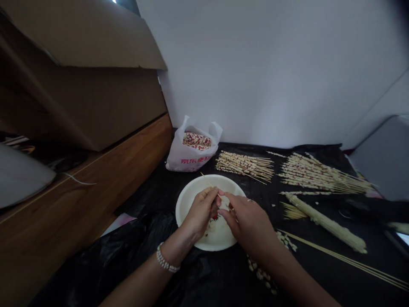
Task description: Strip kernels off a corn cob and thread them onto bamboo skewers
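Over a white bowl [182, 204] my two hands meet, fingertips close together. My left hand [202, 209] is closed round a thin wooden skewer [203, 175], whose end sticks out past the fingers toward the wall. My right hand [249, 217], with a ring on one finger, has its thumb and fingertips drawn together beside the left fingers; whatever it pinches is too small or hidden to name. Inside the bowl lie small pale bits and a red and dark printed spot, partly covered by my hands.
A white plastic bag [183, 153] holds speckled corn cobs [197, 139]. Rightward lie two bundles of kernel-threaded skewers [243, 164] [306, 172], a pale cob [329, 221], bare skewers [345, 259] and loose kernels [262, 275] on black sheeting [134, 264]. A cardboard box [111, 98] stands left.
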`<state>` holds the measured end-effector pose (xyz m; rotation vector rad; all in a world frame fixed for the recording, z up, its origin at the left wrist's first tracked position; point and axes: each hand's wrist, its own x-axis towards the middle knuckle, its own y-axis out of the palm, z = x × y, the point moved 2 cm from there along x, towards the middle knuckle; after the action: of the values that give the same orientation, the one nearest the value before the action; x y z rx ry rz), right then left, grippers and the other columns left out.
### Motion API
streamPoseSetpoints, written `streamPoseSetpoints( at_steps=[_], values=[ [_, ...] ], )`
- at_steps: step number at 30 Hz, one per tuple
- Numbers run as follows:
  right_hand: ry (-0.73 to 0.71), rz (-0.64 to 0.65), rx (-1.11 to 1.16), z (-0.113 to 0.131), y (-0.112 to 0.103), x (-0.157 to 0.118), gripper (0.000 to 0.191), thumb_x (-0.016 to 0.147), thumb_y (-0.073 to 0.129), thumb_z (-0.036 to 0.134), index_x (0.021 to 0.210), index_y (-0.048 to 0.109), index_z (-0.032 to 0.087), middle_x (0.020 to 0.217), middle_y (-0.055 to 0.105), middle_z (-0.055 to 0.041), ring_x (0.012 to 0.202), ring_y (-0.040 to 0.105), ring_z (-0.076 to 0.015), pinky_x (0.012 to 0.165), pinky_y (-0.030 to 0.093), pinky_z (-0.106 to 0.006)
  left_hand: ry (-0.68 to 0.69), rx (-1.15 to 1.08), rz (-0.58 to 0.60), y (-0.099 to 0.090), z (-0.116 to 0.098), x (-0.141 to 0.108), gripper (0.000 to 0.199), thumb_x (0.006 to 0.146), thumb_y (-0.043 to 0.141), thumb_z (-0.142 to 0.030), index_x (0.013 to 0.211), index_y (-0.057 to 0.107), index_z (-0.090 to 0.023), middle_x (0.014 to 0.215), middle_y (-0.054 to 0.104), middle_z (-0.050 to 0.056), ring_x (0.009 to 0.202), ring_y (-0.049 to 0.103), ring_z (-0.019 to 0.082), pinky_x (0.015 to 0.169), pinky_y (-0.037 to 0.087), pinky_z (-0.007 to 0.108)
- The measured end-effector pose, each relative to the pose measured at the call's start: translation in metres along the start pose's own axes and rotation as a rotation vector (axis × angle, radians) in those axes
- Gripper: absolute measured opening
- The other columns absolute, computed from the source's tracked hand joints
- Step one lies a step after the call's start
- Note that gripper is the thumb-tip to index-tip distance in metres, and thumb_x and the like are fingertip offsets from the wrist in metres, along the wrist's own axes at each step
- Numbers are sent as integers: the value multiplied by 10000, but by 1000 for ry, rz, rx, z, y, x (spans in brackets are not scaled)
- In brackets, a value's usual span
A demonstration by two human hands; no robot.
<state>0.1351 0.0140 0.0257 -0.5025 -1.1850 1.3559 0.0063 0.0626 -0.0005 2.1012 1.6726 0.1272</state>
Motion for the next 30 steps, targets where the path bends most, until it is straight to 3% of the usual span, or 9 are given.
streamPoseSetpoints(
  at_steps=[4,5,8,10,13,18,24,30],
  values=[
    [26,-32,35,-16,1,1,279,924,426,135,1053,672,167,902,750,-91,808,693,-240,722,505,-350,-184,-321,-32,-11,-12,0,184,894,591,-249,972,644,-91,600,522,-34,391,323,10,339,215,111],
    [38,-60,38,-23,0,-2,286,927,410,133,1043,669,170,913,744,-92,825,688,-241,731,503,-354,-281,-450,-55,-14,-16,1,162,902,556,-183,998,635,-79,611,534,-24,411,393,21,359,287,107],
    [60,-146,55,-40,-4,-12,260,927,410,145,1026,650,144,929,718,-103,857,664,-233,769,497,-354,-382,-553,-106,-26,-26,2,300,872,404,14,1098,589,-57,800,662,81,661,643,99,625,543,180],
    [31,-205,58,-44,-2,-20,237,944,430,174,1025,648,135,931,707,-105,868,650,-227,774,492,-343,-418,-583,-105,-31,-27,3,486,797,350,101,1217,535,-58,958,697,132,852,700,155,768,578,251],
    [-80,-260,-18,-41,6,-29,244,967,434,182,1050,655,121,932,700,-114,852,638,-226,745,484,-331,-413,-592,-60,-36,-23,3,685,716,317,156,1345,455,-75,1113,691,157,1014,695,197,846,582,299],
    [-236,-316,-273,-40,12,-38,311,941,460,99,1216,605,79,817,692,-91,777,606,-234,712,462,-344,-336,-553,1,-46,-14,10,628,778,354,141,1370,446,-47,1190,666,204,1141,642,238,927,556,312],
    [-273,-368,-222,-44,6,-30,303,938,408,72,1151,618,25,890,676,-143,845,589,-246,784,472,-351,-280,-526,-53,-48,-10,12,422,860,429,81,1240,561,-44,1087,711,185,1054,686,207,877,568,258],
    [-252,-357,-341,-36,14,-30,311,957,467,137,1225,618,91,787,682,-66,653,595,-192,598,426,-309,-343,-545,-81,-42,-9,6,213,907,479,-10,1050,636,-13,836,710,128,673,707,117,647,587,151]
  ],
)
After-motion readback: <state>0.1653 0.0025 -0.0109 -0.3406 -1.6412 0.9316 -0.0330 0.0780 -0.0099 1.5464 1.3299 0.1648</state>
